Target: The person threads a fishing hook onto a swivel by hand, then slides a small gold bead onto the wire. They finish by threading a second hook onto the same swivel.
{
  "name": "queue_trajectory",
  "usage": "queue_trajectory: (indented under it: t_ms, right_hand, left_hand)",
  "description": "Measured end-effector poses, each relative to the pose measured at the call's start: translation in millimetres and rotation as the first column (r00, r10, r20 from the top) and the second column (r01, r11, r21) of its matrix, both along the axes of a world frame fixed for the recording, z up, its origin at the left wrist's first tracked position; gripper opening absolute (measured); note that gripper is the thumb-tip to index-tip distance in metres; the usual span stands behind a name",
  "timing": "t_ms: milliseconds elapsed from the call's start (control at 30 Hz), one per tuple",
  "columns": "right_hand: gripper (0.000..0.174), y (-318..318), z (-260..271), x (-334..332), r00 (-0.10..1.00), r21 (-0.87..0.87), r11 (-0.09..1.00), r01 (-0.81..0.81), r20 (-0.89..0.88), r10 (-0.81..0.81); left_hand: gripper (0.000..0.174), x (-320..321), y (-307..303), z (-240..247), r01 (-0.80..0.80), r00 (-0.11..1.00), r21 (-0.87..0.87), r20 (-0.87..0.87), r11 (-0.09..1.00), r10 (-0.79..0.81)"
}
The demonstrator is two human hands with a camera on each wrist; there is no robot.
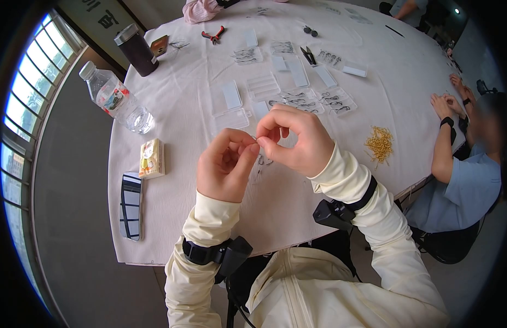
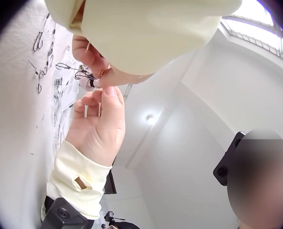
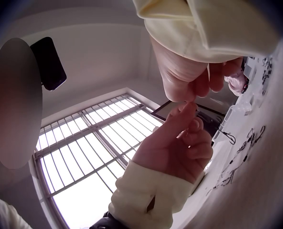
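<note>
Head view: clear boxes point(image 1: 350, 104) of hooks point(image 1: 334, 100) beyond right grip point(image 1: 297, 142)

Communal hand-assembly workroom for small metal fittings. Centred on one large round table under a white cloth point(image 1: 406, 98). Spread over the table's middle: clear plastic compartment boxes point(image 1: 263, 86), with small dark wire hooks point(image 1: 335, 102) lying in and beside them. Toward the table's right edge, a loose heap of gold-coloured metal pieces point(image 1: 379, 144). At the table's far side, red-handled pliers point(image 1: 213, 36) and black thread snips point(image 1: 308, 55). Seated at the table's right rim, a second worker in a pale blue shirt point(image 1: 456, 186), hands on the cloth. On the table's left part, a clear plastic water bottle point(image 1: 115, 98) and a dark cylindrical tumbler point(image 1: 135, 50). Left of the table, bare grey floor point(image 1: 73, 218) and tall gridded windows point(image 1: 24, 93).
</note>
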State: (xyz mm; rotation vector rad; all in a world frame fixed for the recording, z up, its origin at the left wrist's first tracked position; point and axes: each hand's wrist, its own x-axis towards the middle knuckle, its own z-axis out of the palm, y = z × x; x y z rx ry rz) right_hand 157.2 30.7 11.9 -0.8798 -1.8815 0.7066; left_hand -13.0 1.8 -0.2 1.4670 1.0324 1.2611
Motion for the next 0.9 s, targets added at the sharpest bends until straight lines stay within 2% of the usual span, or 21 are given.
queue_trajectory:
  t_ms: [400,900]
  right_hand:
    - [0.007,2.0,-2.5,-0.8,1.0,0.057,0.998,-0.02,-0.005,0.02]
    - [0.007,1.6,-1.5,-2.0,1.0,0.06,0.998,-0.022,-0.017,0.023]
  left_hand:
    - [0.007,-1.9,-0.7,3.9,0.023,0.993,-0.114,0.121,0.993,-0.009]
    - [0.006,-3.4,0.8,0.6,0.039,0.983,-0.12,0.185,0.992,-0.017]
